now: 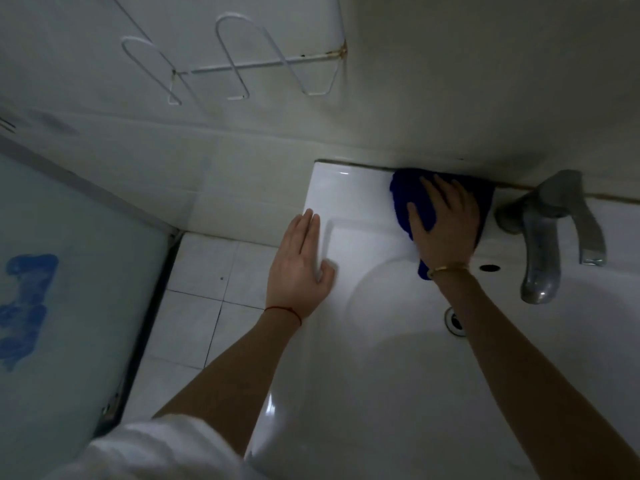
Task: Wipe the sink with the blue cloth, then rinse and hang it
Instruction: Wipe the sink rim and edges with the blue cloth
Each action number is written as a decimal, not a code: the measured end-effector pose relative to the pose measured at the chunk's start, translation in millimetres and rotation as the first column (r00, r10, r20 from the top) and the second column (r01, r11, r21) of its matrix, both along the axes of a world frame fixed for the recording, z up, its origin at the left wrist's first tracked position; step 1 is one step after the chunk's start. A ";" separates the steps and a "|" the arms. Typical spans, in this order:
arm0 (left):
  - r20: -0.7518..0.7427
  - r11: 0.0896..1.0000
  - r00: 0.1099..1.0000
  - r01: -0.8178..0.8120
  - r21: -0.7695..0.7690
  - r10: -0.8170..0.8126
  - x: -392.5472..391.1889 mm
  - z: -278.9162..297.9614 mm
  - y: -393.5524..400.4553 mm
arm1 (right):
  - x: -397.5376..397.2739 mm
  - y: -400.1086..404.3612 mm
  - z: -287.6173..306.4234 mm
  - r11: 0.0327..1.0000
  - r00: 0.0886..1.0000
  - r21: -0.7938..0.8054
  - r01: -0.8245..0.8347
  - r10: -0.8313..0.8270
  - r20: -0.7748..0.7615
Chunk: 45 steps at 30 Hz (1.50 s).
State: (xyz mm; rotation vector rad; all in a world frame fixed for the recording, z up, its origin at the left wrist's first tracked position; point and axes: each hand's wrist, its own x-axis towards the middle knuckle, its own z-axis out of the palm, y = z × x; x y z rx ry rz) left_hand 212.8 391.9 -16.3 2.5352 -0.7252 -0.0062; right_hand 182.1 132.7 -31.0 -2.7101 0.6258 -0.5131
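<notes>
Head view: right hand (441, 225) flat, fingers spread, pressing crumpled dark-blue cloth (405, 199) onto back ledge of white ceramic sink (346, 188), against wall, just left of grey metal tap (543, 244). Left hand (299, 265) flat, fingers straight, resting on left rim, holding nothing.

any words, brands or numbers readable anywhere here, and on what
None can be read.
Blue marking on the pale panel at left: a smeared shape, not legible as text.
Faucet, sink, blue cloth and wire rack: no label or brand shows.
</notes>
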 end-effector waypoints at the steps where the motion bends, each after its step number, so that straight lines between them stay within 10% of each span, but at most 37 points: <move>1: 0.000 1.000 1.000 -0.001 0.003 0.001 0.0 0.1 0.2 | 7.6 10.1 2.7 1.000 1.000 -0.007 0.009 -0.009 0.001; 10: -0.015 1.000 1.000 -0.009 0.022 0.009 -1.7 1.0 -0.5 | 36.3 36.0 14.8 0.905 0.895 0.018 -0.426 0.425 -0.134; 18: 0.001 1.000 1.000 0.000 0.016 0.000 0.0 -0.8 0.3 | -13.6 -15.3 7.9 0.997 0.999 0.077 -0.026 0.027 -0.020; 25: -0.020 1.000 1.000 -0.004 0.025 0.005 -2.9 -1.8 1.2 | 16.5 64.3 6.8 0.935 0.933 0.063 -0.349 0.353 -0.072; 45: -0.068 0.998 0.998 0.010 0.067 -0.005 -121.0 11.3 77.9 | -76.2 132.3 3.9 0.799 0.822 0.408 -0.442 0.543 -0.173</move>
